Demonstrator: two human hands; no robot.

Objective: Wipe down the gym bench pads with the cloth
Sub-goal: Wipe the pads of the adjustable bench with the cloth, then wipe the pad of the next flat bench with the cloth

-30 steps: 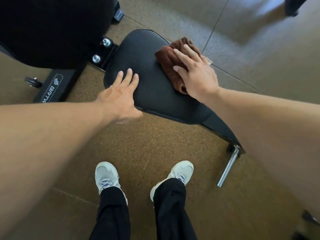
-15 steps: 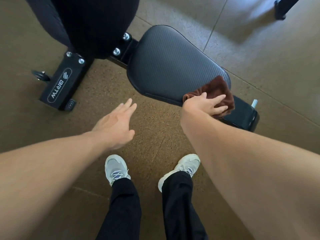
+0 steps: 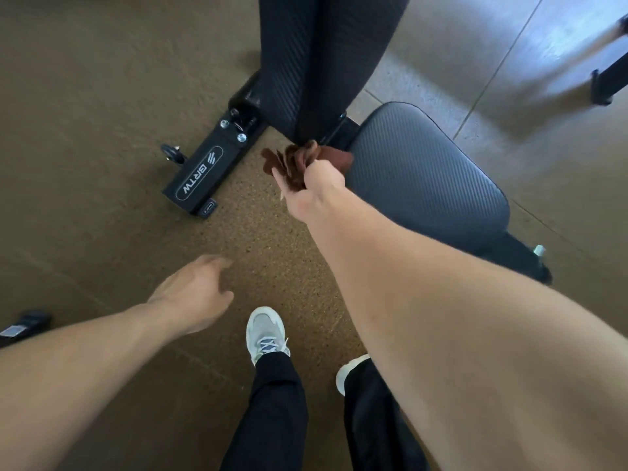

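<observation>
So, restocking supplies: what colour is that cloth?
Reddish brown cloth, clearest in the head view.

Cloth btwn back pad behind and seat pad to its right.

The right hand now lifts the bunched cloth off the seat pad; the left hand hangs lower, away from it.
</observation>
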